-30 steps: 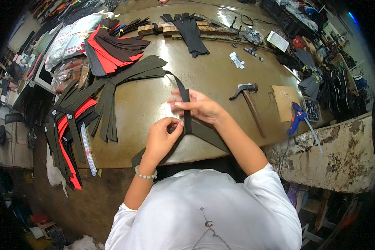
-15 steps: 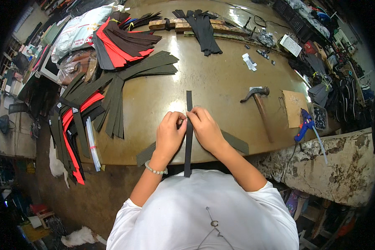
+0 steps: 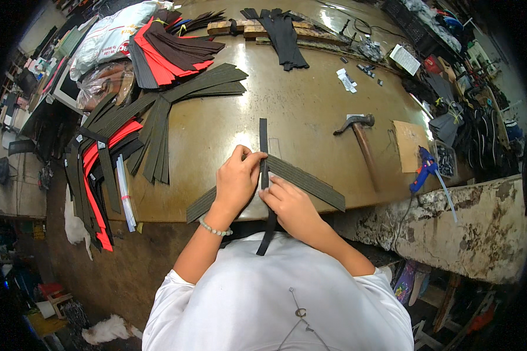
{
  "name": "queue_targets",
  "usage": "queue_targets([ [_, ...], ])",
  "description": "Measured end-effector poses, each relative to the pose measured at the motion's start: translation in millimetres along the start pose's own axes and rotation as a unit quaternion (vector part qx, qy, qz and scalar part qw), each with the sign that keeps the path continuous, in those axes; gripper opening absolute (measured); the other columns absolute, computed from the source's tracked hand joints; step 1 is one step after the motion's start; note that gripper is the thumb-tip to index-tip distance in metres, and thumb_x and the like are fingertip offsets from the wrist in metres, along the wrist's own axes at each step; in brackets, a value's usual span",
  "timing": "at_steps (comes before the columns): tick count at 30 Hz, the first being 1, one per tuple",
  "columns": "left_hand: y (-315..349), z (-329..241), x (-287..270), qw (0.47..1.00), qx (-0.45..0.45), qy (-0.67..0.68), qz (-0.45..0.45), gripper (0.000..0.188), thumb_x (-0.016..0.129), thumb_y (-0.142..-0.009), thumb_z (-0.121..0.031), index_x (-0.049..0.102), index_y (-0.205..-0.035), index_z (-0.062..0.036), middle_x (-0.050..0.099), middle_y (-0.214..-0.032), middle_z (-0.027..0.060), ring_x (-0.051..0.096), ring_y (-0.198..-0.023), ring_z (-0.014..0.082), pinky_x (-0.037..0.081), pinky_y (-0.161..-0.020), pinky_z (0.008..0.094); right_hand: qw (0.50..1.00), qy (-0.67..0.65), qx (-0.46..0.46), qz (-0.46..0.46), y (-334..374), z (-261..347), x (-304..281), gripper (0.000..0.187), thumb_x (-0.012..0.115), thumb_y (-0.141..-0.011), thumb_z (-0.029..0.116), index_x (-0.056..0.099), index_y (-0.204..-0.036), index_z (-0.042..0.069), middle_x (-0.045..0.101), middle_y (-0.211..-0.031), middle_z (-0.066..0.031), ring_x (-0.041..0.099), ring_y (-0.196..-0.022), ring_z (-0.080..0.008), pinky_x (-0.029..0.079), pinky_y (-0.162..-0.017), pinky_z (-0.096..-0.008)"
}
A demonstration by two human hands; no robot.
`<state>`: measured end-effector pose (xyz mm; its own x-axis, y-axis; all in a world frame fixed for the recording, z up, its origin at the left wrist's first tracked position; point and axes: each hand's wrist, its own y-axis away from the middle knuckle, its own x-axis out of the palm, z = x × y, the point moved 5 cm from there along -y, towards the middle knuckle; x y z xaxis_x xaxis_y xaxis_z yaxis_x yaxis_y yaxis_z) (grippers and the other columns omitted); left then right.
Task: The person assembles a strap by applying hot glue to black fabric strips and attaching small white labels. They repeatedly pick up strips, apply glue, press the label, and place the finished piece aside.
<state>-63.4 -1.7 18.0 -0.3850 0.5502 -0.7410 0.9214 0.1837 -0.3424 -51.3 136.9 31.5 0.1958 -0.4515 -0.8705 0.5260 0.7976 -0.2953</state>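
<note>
A narrow black strip (image 3: 263,133) runs from the table toward my white shirt, its near end lying against the shirt. My left hand (image 3: 234,178) is closed, thumb and forefinger pinching the strip where it crosses two ribbed olive strips. One olive strip (image 3: 304,182) slants to the right, partly under my right forearm; another olive strip (image 3: 202,203) shows to the left, its inner end hidden behind my left hand. Lower down, my right hand (image 3: 291,202) closes its fingertips on the black strip. Whether the olive strips are joined to it cannot be made out.
A hammer (image 3: 363,140) lies to the right, beyond it a brown board (image 3: 410,146) and a blue glue gun (image 3: 424,167). Bundles of olive strips (image 3: 158,140) and red strips (image 3: 155,64) cover the left side. Black strips (image 3: 282,44) rest across wooden bars (image 3: 252,28) at the back.
My right hand has slid down the black strip, baring more of the olive strip on the right. My left hand stays near the crossing, its fingers slightly higher. The whole view has shifted slightly.
</note>
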Motion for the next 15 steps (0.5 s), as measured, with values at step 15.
queue_targets([
  [15,16,3,-20,0.988,-0.003,0.152,0.04,0.028,0.061,-0.09,-0.005,0.063,-0.117,-0.0046,0.061,-0.1,0.0139,0.061,-0.09,0.0286,0.05,-0.082,0.0369,0.7,0.149,0.424,-0.556,246,-241,-145,0.055,0.081,-0.081,0.042,0.049,-0.096,-0.001,0.051,-0.093,-0.0088,0.051,-0.08,-0.0198,0.045,-0.077,-0.0345],
])
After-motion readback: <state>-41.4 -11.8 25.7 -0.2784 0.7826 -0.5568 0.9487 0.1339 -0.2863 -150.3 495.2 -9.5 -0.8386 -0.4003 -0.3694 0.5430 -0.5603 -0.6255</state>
